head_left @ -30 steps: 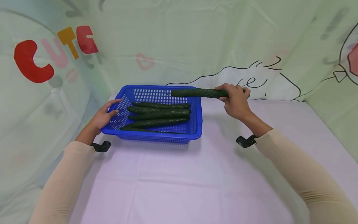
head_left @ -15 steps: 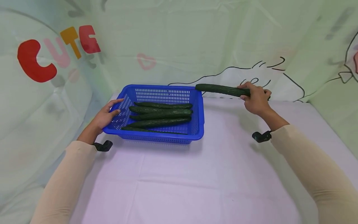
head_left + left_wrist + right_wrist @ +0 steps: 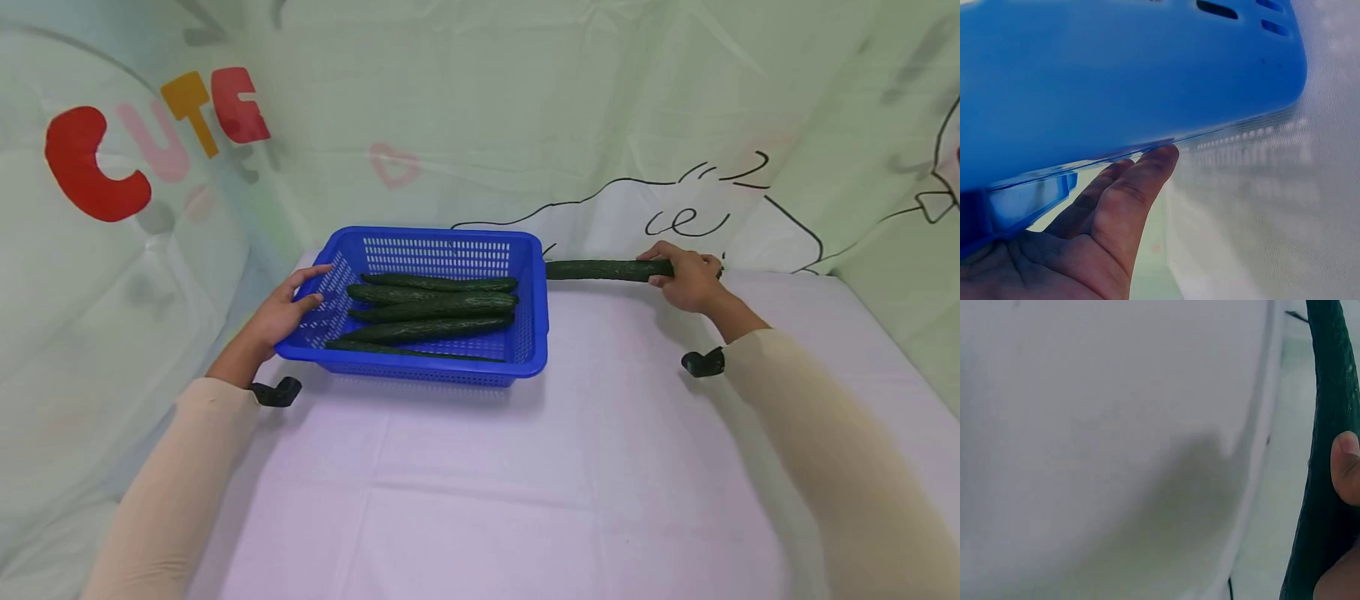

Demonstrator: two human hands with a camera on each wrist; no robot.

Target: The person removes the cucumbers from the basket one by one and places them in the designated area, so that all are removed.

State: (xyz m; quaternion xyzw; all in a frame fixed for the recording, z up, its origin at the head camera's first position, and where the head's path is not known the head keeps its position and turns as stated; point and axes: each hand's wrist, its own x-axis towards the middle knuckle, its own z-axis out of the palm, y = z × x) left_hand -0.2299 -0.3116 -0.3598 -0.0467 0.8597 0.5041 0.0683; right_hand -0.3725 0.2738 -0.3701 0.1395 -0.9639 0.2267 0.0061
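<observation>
My right hand (image 3: 686, 275) grips a long dark green cucumber (image 3: 600, 269) near its right end. It lies level at the back of the table, right of the blue plastic basket (image 3: 542, 325), with its left end at the basket's rim. In the right wrist view a thumb (image 3: 1347, 462) presses along the held cucumber (image 3: 1329, 381). My left hand (image 3: 281, 308) holds the basket's left side, thumb and a finger over the rim. From the left wrist, other fingers (image 3: 1125, 206) touch the basket's outer side (image 3: 1116, 81). Several cucumbers (image 3: 427, 329) lie side by side inside.
A pale cloth covers the table (image 3: 480, 500). Behind it hangs a light green printed backdrop (image 3: 480, 117), close to the basket's back and the held cucumber. Another sheet (image 3: 112, 333) with coloured letters rises on the left. Dark wrist devices (image 3: 277, 392) sit at both cuffs.
My right hand carried the cucumber from above the basket's right part out to the right, then lowered it towards the table. The left hand stays at the basket, which has hardly moved.
</observation>
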